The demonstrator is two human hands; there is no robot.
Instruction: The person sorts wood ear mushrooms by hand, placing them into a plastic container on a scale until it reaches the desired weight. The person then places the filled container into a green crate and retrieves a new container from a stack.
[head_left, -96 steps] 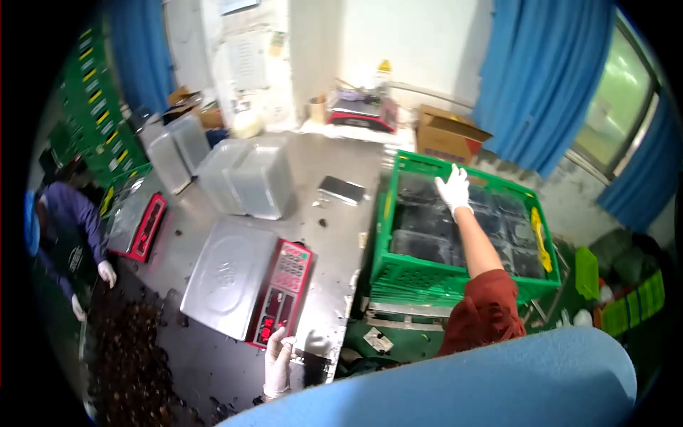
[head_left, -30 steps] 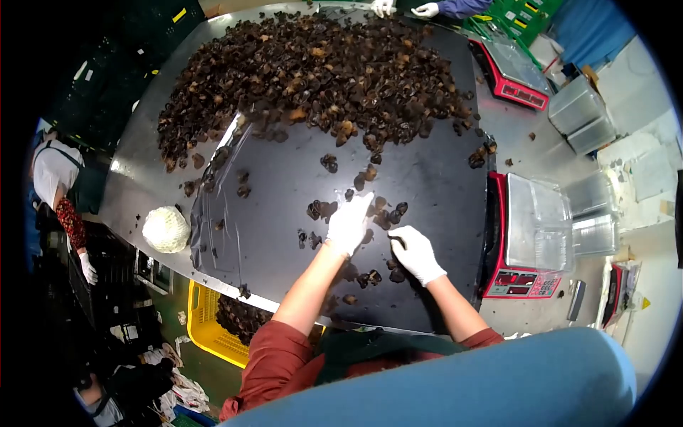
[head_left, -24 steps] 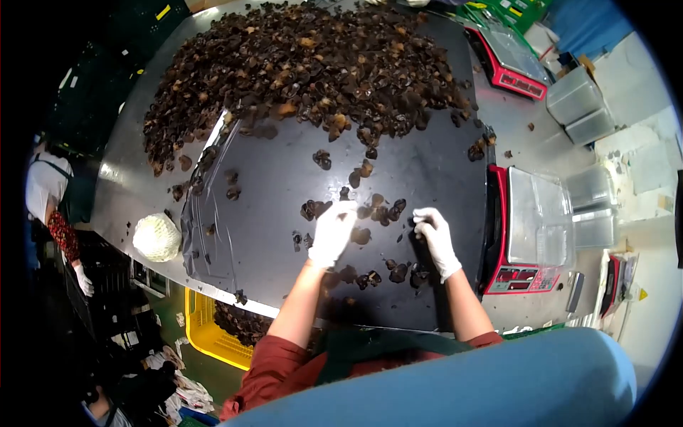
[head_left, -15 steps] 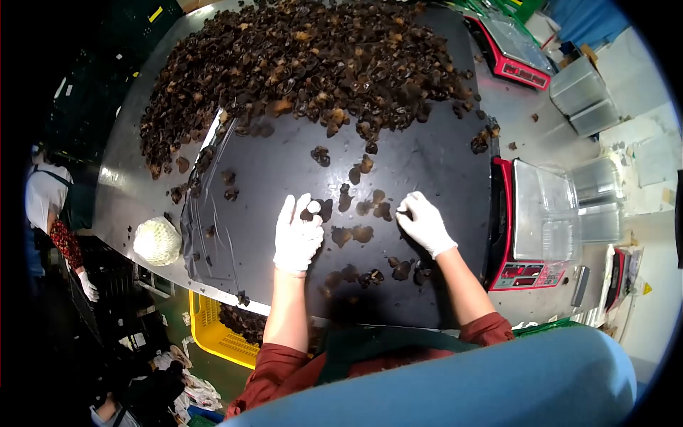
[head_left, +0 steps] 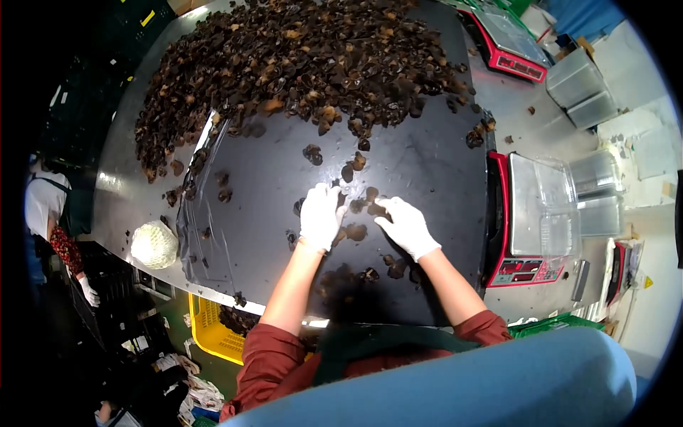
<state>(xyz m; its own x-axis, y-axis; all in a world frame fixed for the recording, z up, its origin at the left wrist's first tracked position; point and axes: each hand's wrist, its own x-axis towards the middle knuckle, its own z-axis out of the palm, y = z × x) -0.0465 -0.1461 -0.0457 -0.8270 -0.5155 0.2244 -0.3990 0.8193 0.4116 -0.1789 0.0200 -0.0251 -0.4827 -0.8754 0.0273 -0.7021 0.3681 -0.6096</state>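
My left hand (head_left: 322, 216), in a white glove, is over the black sheet (head_left: 263, 174). Its thumb and fingers close on a dark wood ear mushroom (head_left: 343, 200), which is partly hidden. To its right my right hand (head_left: 408, 228), also gloved, has its fingertips closed around the edge of another wood ear mushroom (head_left: 376, 208). Brown mushroom pieces (head_left: 354, 232) lie between the two hands. More pieces (head_left: 395, 267) are scattered nearer my body, some in shadow. Beyond the hands rises a large heap of wood ear mushrooms (head_left: 299, 64).
To the right stands a red scale (head_left: 504, 213) with clear plastic containers (head_left: 544, 206) on it; a second scale (head_left: 516, 65) is farther back. A white netted bundle (head_left: 154, 245) rests on the left. Below the table edge is a yellow crate (head_left: 213, 331). Another person's gloved hand (head_left: 89, 292) shows far left.
My left hand has moved right and slightly forward, onto a piece. My right hand has shifted a little left to a mushroom. The two hands are closer together, and the view has shifted slightly.
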